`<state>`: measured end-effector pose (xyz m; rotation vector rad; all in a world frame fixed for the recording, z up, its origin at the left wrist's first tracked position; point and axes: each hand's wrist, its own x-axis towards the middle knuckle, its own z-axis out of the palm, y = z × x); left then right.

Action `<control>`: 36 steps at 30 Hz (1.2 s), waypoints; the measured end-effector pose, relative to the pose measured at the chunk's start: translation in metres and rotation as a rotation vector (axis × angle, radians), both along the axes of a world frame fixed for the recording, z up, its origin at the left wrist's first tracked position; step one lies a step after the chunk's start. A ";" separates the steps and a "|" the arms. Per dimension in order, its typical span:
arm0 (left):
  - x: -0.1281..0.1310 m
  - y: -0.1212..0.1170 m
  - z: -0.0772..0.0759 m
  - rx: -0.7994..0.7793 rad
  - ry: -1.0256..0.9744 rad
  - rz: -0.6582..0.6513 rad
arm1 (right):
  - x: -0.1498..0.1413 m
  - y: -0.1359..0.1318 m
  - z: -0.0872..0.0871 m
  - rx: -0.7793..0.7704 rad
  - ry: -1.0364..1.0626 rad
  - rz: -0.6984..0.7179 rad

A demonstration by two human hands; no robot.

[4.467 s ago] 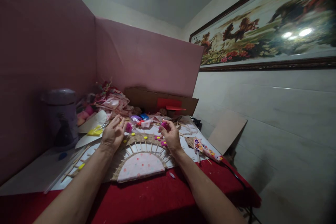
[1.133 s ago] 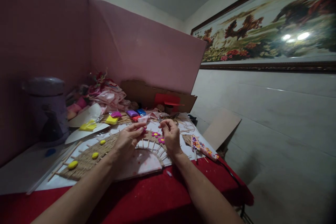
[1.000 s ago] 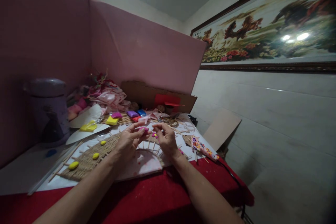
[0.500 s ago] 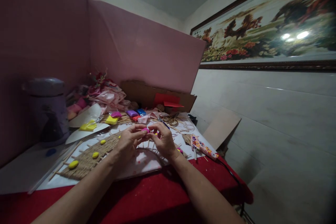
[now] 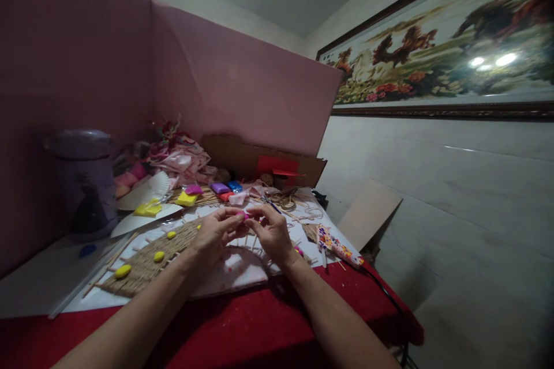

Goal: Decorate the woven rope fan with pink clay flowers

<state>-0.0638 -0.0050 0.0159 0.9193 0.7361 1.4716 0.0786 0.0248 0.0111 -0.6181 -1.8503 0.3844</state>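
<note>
shaping bit i reckon, fingertips of my left hand (image 5: 214,235) and right hand (image 5: 273,236) clamped on a pink lump (image 5: 243,215) over the tabletop (image 5: 259,328), in from its far edge, next move probably needs a light squeeze

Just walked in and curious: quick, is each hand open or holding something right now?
Left hand: closed, holding a small bright-pink clay-like lump.
Right hand: closed, pinching the same lump from the other side.
</note>
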 end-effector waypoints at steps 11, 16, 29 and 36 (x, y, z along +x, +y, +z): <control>0.000 0.001 -0.001 -0.030 0.036 0.016 | 0.000 -0.001 0.001 -0.001 -0.062 0.027; -0.001 0.001 -0.003 -0.031 0.060 -0.021 | 0.000 0.001 0.000 0.011 -0.067 0.014; 0.000 -0.004 0.002 -0.057 0.073 -0.022 | 0.001 0.002 -0.001 0.023 -0.120 0.064; -0.001 -0.003 0.003 -0.060 0.110 -0.014 | 0.003 0.004 -0.002 0.082 -0.222 0.014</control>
